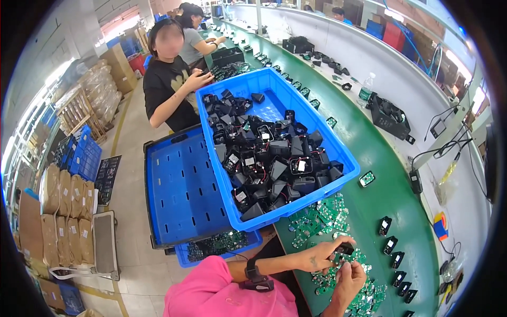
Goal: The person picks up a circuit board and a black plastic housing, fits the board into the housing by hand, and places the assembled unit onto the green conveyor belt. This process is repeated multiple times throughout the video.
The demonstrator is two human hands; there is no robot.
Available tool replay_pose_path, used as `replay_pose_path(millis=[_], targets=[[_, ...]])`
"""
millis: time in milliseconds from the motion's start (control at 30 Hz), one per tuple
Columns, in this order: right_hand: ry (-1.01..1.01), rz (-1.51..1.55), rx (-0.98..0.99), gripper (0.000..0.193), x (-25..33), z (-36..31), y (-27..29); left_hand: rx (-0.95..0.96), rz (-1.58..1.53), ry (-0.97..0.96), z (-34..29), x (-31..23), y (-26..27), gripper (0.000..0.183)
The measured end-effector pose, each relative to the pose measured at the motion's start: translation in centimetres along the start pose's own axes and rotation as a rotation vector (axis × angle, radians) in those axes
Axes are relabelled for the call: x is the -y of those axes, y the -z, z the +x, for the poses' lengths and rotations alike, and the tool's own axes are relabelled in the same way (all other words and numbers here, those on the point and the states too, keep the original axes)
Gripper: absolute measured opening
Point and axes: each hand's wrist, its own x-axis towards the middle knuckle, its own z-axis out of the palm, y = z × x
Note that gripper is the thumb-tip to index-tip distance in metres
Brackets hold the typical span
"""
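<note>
My left hand (pixel 323 257) reaches in over the green bench, its fingers closed around a small black plastic housing (pixel 346 248). Just in front of it, my right hand (pixel 351 276) is pinched close to the housing's open side. A small pale or green piece shows at those fingertips, too small to name. Beneath both hands spreads a pile of loose green circuit boards (pixel 319 217). Past the pile stands a big blue crate (pixel 291 209) full of black housings (pixel 279 168), some with red wires and white parts.
Several black housings (pixel 391 244) line the green bench (pixel 372 211) to the right. A blue slotted tray (pixel 177 185) and a lower blue bin (pixel 255 241) with boards sit left. A person in black (pixel 171 87) handles something beyond. A black box (pixel 390 117) and bottle (pixel 365 91) stand on the ledge.
</note>
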Motion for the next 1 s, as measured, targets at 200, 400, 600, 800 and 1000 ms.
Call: replay_pose_path(millis=[200, 400, 600, 800, 1000], targets=[[-0.06, -0.033, -0.033, 0.027, 1.2, 0.8, 3.0, -0.066, 0.035, -0.258, 0.5, 1.9, -0.8, 0.062], [0.143, -0.572, 0.488, 0.04, 3.4, 2.2, 5.7, -0.143, 0.083, -0.405, 0.9, 1.8, -2.4, 0.065], [0.117, -0.49, 0.154, 0.036, 3.2, 0.0, 1.6, -0.28, 0.285, -0.427, 1.4, 1.8, -2.8, 0.064], [0.173, -0.539, 0.033, 0.036, 0.7, -1.1, 1.3, -0.266, 0.283, -0.405, 1.5, 2.1, -3.3, 0.066], [0.24, -0.577, -0.022, 0.034, 1.0, -0.9, 1.0, -0.272, 0.279, -0.424, 1.5, 2.6, -3.5, 0.065]])
